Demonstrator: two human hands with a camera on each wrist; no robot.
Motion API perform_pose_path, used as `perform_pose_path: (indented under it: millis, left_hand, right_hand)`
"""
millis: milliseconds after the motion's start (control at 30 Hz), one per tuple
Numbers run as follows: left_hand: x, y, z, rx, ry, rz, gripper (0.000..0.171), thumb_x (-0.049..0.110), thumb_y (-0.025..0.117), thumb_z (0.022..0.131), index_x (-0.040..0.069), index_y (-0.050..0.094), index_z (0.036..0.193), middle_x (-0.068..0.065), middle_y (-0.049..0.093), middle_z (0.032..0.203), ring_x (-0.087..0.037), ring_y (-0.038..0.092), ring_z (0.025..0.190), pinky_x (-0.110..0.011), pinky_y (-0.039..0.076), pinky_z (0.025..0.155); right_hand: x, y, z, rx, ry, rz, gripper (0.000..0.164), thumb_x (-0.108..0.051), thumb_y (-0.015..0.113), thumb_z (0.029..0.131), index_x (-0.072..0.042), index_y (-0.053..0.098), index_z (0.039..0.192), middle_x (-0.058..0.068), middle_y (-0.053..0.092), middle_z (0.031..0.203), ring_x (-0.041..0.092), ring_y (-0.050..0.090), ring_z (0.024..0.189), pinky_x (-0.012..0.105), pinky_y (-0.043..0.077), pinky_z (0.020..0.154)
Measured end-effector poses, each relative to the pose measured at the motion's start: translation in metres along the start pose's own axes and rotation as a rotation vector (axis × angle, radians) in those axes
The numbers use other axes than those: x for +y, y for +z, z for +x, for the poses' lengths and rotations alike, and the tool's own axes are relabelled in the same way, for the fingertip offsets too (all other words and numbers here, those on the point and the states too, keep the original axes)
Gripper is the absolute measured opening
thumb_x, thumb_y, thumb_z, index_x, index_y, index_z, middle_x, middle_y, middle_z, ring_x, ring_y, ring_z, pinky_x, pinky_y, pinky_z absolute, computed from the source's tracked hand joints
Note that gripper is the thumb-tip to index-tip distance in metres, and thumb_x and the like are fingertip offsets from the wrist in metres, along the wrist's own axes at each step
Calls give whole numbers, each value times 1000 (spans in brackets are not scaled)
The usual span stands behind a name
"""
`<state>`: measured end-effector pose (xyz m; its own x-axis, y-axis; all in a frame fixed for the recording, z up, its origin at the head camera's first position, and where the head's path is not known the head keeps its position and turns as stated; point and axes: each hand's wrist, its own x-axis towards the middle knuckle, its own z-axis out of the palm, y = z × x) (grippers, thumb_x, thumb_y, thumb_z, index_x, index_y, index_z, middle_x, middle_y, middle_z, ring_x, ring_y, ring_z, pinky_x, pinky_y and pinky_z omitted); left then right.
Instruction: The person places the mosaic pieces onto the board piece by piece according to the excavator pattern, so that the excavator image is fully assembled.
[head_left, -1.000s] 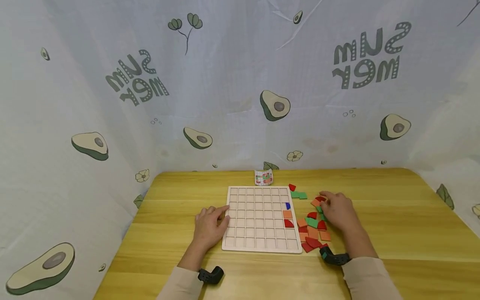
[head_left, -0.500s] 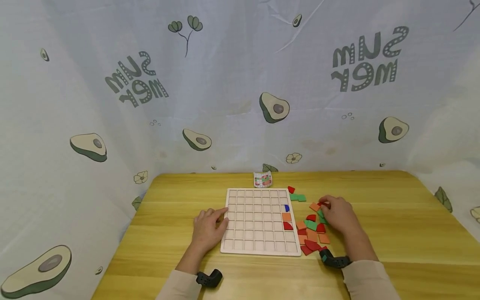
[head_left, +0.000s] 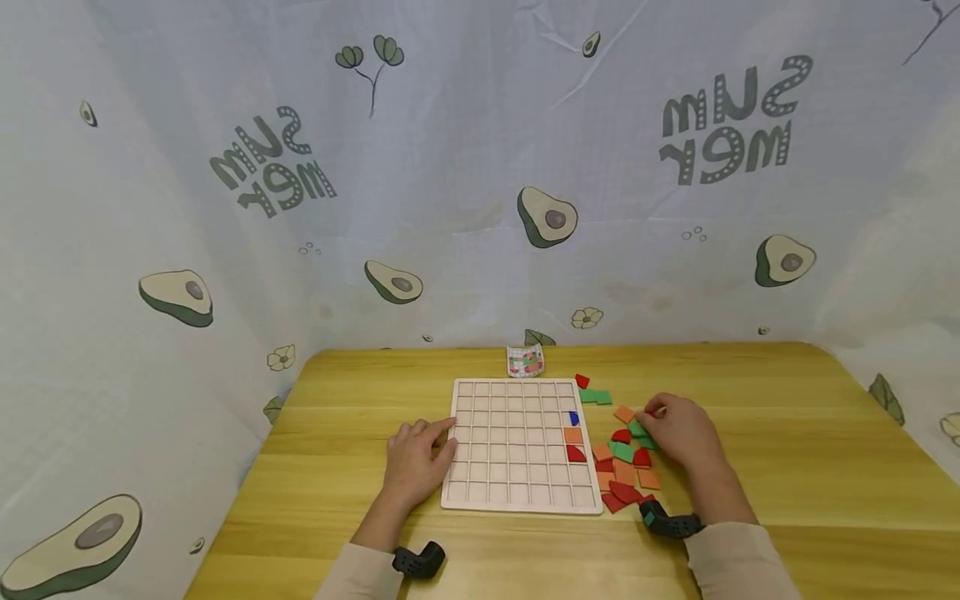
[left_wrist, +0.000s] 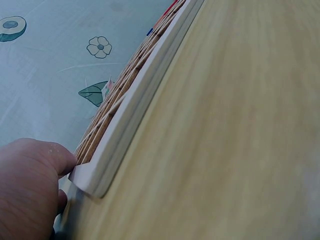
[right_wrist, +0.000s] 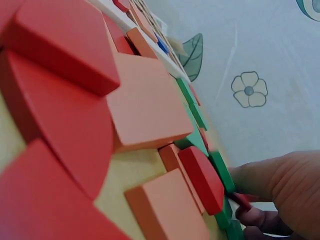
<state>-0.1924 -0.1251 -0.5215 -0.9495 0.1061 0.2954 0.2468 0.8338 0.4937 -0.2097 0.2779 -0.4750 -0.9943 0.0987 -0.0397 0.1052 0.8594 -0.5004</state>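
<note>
A wooden grid board [head_left: 517, 507] lies mid-table. In its right column sit a blue piece [head_left: 573, 418], an orange square [head_left: 573, 435] and a red quarter-round piece [head_left: 575, 453]. My left hand [head_left: 417, 457] rests at the board's left edge, thumb and index finger spread and touching the rim; the left wrist view shows a fingertip at the board's corner [left_wrist: 90, 182]. Over the loose pieces, my right hand [head_left: 684, 429] pinches a red piece [right_wrist: 240, 201], mostly hidden by the fingers. A green piece [head_left: 637, 429] and an orange square [head_left: 625, 414] lie beside those fingertips.
Right of the board spreads a pile of loose red, orange and green pieces [head_left: 623, 472], some overlapping. Green pieces [head_left: 596, 397] and a red one [head_left: 582, 381] lie by its upper right corner. A small printed pattern card [head_left: 525, 362] stands behind the board.
My right hand has taken hold of the red piece that lay on the orange square and drawn it slightly right, uncovering the square. My left hand stays at the board's edge.
</note>
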Motion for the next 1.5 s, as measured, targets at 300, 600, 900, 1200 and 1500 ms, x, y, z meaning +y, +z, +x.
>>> perform_pose_path:
  millis: [300,600,900,1200,1500]
  left_hand:
    - [-1,1,0,-2,-5,8,35,32,66,96,24,72,129,9,55,82,-10,38,77,-33,27,78]
    - [0,0,0,2,-8,10,35,31,66,96,24,72,129,9,55,82,-10,37,78,-33,27,77]
    - [1,1,-2,13,-2,17,34,31,66,95,24,73,128,9,57,83,-10,39,78,-33,28,76]
    - [0,-1,-7,11,-2,21,33,30,67,95,23,73,127,9,59,84,-9,40,78,-33,28,77]
    - [1,0,-3,21,3,17,33,30,67,95,24,73,127,9,61,86,-9,41,80,-33,29,78]
  right_hand:
    - [6,-9,-1,-38,32,2,40,-29,53,102,5,63,120,24,70,104,36,62,88,52,50,79]
    - [15,-15,3,-133,-43,43,42,-19,65,93,6,61,127,22,68,103,28,61,86,47,52,77]
    - [12,-9,3,-103,-8,55,42,-27,68,94,6,60,119,15,66,91,24,57,78,37,47,70]
    - [14,-8,-1,-154,-11,78,44,-28,71,93,5,62,121,15,65,96,25,58,84,40,51,75]
    - [16,-10,1,-121,-3,77,38,-35,75,91,-1,64,104,10,62,89,24,53,80,32,42,69]
